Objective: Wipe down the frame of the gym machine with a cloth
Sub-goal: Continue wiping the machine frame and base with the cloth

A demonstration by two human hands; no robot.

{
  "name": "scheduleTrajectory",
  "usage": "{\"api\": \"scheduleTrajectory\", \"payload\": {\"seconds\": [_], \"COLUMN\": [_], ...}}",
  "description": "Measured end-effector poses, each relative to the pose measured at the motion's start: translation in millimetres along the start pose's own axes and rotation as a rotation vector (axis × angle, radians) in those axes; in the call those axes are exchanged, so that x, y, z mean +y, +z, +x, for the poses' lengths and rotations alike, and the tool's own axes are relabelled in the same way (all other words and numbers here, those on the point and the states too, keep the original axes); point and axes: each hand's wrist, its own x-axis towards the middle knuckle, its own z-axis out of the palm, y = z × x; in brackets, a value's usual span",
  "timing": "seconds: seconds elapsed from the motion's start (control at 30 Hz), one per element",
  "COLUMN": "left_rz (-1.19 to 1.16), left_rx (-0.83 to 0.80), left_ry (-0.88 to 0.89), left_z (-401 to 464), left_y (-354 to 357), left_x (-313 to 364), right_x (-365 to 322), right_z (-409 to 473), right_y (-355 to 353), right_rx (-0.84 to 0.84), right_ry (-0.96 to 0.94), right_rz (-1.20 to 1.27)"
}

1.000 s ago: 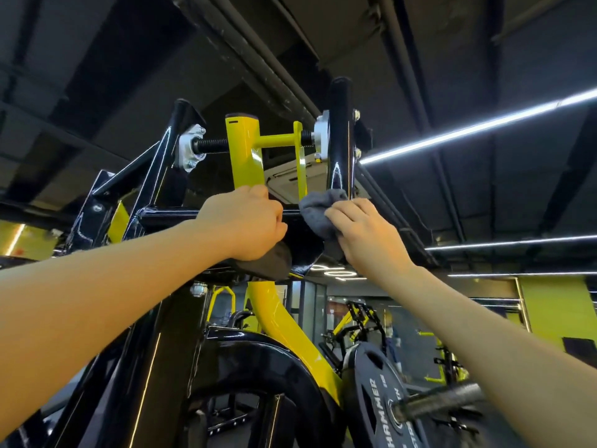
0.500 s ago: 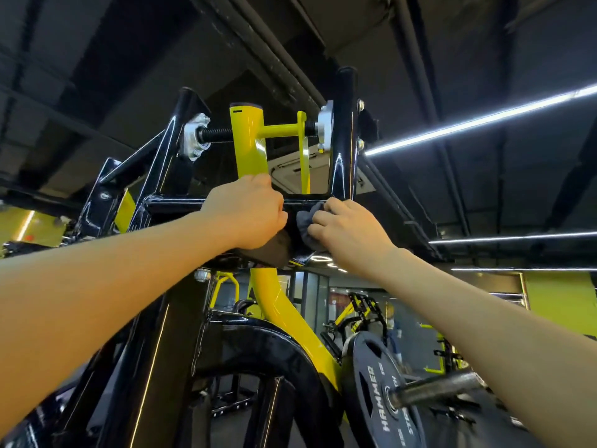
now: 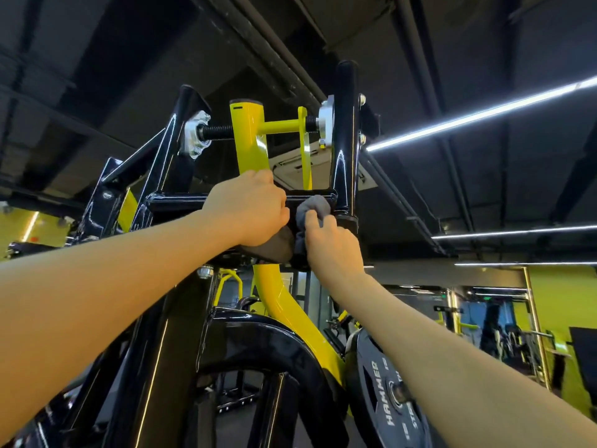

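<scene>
The grey cloth (image 3: 311, 211) was pinched by the right hand (image 3: 332, 245) against the black crossbar (image 3: 176, 202), at its right end beside the upright post (image 3: 346, 134). The crossbar was gripped by the left hand (image 3: 250, 210). The cloth could probably be caught at the bolted joint. Close above, the yellow arm (image 3: 250, 137) was in the way; a weight plate (image 3: 387, 392) was hung below.

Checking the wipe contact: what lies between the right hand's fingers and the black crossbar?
In the head view, the grey cloth lies bunched between the right hand and the black crossbar; the fingers press it against the frame.
</scene>
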Motion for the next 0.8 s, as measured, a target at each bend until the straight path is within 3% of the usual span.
{"api": "scheduleTrajectory", "payload": {"seconds": [0.13, 0.27, 0.37, 0.53, 0.6, 0.8], "left_rz": [-0.002, 0.002, -0.007, -0.022, -0.007, -0.007], "left_rx": [0.004, 0.0, 0.008, -0.018, -0.031, -0.024], "left_ry": [0.003, 0.002, -0.008, 0.004, -0.002, -0.006], "left_z": [-1, 0, 1, -1, 0, 1], "left_y": [0, 1, 2, 0, 0, 2], "left_x": [1, 1, 0, 0, 0, -1], "right_x": [5, -3, -5, 18, 30, 31], "right_z": [-13, -12, -2, -22, -34, -27], "right_y": [2, -4, -4, 0, -5, -34], "right_rx": [-0.087, -0.013, 0.008, -0.223, -0.243, 0.248], "right_ry": [0.061, 0.087, 0.064, 0.096, 0.117, -0.025], "right_rz": [0.021, 0.128, 0.068, 0.026, 0.03, 0.044]}}
